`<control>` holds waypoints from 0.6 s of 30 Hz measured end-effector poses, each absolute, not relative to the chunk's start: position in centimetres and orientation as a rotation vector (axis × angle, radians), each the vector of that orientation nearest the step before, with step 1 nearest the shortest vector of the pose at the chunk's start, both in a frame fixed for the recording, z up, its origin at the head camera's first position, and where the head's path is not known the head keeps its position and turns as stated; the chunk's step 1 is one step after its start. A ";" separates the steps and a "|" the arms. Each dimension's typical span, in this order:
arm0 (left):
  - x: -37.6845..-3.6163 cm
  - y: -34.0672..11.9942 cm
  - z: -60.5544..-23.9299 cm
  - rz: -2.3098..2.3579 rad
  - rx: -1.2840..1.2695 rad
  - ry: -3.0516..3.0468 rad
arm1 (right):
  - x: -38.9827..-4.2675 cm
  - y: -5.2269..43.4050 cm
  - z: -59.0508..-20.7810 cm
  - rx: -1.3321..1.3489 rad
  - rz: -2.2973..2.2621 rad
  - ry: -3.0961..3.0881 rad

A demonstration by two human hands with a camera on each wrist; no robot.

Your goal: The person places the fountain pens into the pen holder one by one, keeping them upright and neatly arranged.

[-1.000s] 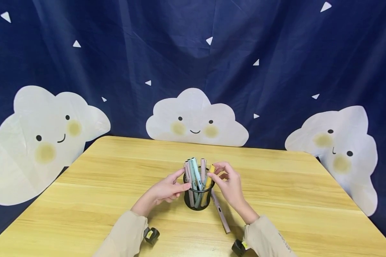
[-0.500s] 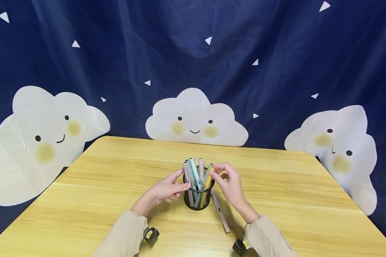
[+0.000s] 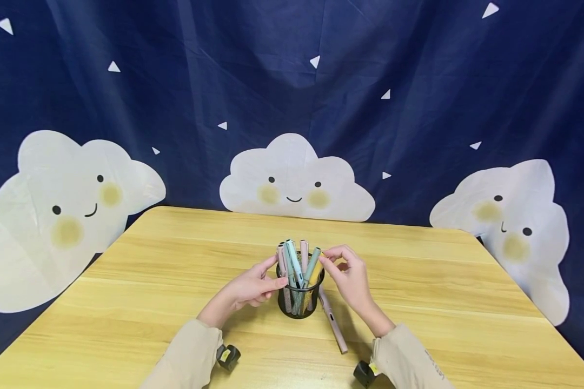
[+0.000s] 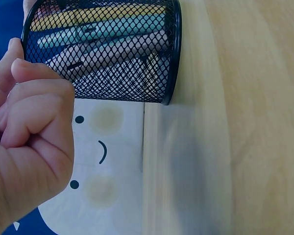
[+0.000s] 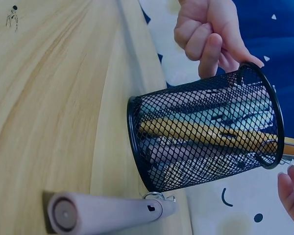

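A black mesh pen holder (image 3: 298, 310) stands upright on the table, filled with several pens in pink, green, light blue and yellow. My left hand (image 3: 253, 284) grips its rim from the left, thumb in front and index finger farther back; the left wrist view shows the other fingers curled. At the holder's right side my right hand (image 3: 347, 270) pinches the upper end of the yellow pen (image 3: 315, 274), which leans right inside the holder. A green pen (image 3: 312, 263) leans just left of it. In the right wrist view, the yellow pen's lower part (image 5: 186, 131) shows through the mesh.
A pinkish pen (image 3: 334, 327) lies on the wooden table (image 3: 175, 259), close to the holder's right and below my right hand. Behind the table hangs a dark blue curtain (image 3: 292, 97) with smiling clouds.
My right hand has shifted slightly right, and the yellow pen's top has tipped that way with it. More of the green pen now shows. My left hand keeps its place on the rim.
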State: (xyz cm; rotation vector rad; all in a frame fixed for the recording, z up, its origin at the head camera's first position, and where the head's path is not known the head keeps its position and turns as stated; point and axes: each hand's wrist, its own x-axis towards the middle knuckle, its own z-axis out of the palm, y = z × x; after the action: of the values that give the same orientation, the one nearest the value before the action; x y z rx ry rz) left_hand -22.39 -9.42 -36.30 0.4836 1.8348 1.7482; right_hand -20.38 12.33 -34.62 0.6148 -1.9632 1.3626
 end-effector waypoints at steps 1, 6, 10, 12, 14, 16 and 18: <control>-22.4 -9.4 -36.3 1.746 0.483 1.838 | -20.1 12.3 -34.3 0.612 1.362 -1.968; -22.4 -9.4 -36.4 1.746 0.478 1.841 | -19.4 12.2 -33.4 0.572 1.396 -2.022; -22.4 -9.4 -36.4 1.753 0.482 1.833 | -19.5 12.5 -33.3 0.553 1.479 -2.039; -22.4 -9.4 -36.4 1.756 0.481 1.830 | -19.6 12.8 -33.4 0.545 1.507 -2.039; -22.4 -9.4 -36.4 1.757 0.481 1.831 | -19.7 13.0 -33.5 0.538 1.524 -2.039; -22.4 -9.4 -36.4 1.757 0.481 1.833 | -20.0 13.2 -33.9 0.532 1.538 -2.041; -22.4 -9.4 -36.4 1.756 0.481 1.836 | -20.0 13.3 -34.0 0.524 1.552 -2.049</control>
State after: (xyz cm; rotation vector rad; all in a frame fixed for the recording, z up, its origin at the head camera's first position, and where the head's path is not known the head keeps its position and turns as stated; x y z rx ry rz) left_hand -22.41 -9.40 -36.43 0.4806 1.8361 1.7564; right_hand -19.96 13.35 -33.99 0.5235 -2.0491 1.5518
